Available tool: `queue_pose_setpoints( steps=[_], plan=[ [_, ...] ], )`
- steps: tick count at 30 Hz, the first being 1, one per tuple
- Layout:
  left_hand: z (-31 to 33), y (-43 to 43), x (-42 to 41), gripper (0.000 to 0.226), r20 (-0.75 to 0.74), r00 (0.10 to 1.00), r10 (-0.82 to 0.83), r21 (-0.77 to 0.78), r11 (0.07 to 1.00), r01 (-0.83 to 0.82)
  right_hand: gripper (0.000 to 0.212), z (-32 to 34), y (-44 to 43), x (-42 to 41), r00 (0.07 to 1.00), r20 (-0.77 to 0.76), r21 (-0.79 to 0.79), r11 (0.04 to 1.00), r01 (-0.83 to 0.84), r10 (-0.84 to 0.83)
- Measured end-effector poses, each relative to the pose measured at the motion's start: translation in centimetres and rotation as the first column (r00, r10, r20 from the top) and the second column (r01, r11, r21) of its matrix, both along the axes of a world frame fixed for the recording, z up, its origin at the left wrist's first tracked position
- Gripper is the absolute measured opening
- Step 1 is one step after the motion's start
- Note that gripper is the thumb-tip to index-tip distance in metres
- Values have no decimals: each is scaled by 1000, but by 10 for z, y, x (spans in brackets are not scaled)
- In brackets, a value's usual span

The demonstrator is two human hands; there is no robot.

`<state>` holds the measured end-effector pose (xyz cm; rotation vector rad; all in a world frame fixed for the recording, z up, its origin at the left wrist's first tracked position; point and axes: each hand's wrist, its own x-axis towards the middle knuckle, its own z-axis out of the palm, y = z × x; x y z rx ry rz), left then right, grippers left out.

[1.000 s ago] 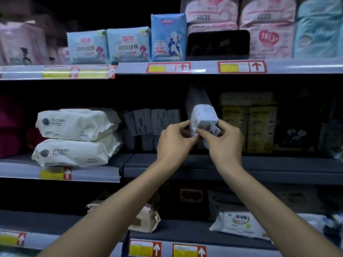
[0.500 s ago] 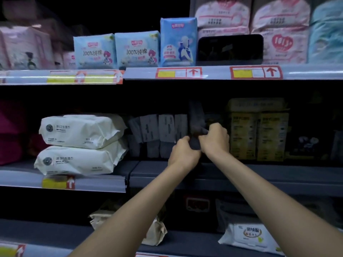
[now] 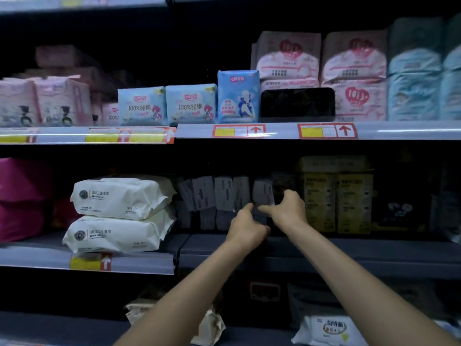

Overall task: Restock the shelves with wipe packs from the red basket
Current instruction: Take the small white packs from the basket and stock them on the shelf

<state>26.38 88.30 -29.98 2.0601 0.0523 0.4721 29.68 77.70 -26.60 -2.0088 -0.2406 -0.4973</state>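
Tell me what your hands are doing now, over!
Right hand grips small wipe pack, left hand at its lower corner, grip unclear. Pack upright at right end of grey row, middle shelf. Yellow boxes close on right.

Middle shelf [image 3: 324, 248]: a row of small grey-white wipe packs [image 3: 217, 196] stands upright, side by side, towards the rear. The end pack [image 3: 263, 193] is upright at the row's right end, its lower part held between the left hand [image 3: 245, 227] and right hand [image 3: 287, 211]. Two large white wipe packs [image 3: 122, 196] lie stacked flat at the left front edge.
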Motion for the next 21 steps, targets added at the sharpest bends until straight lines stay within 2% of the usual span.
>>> queue_pose_setpoints(
  steps=[2,4,7,10,13,16,21],
  plan=[
    [2,0,-6,93,1,1000,3,-6,1000,-3,78,-2,-5,-5,1000,-21,23,999,-23,23],
    [4,0,-14,93,0,1000,2,17,1000,-2,92,-4,-11,-9,999,-12,44,998,-43,43],
    [4,2,-28,95,6,1000,16,141,990,-17,90,-9,-23,-18,998,8,22,997,-69,68],
    [2,5,-46,89,26,998,52,320,946,-57,81,-17,-37,-31,995,76,-78,995,-61,67],
    [-1,10,-64,84,43,997,68,519,851,-81,80,-24,-53,-44,988,131,-261,964,-47,84],
    [-6,14,-82,81,66,996,65,677,731,-93,92,-30,-69,-55,984,137,-427,903,-46,115],
    [-21,22,-108,87,80,993,87,824,555,-115,113,-46,-87,-79,991,88,-644,765,-20,100]
  ],
)
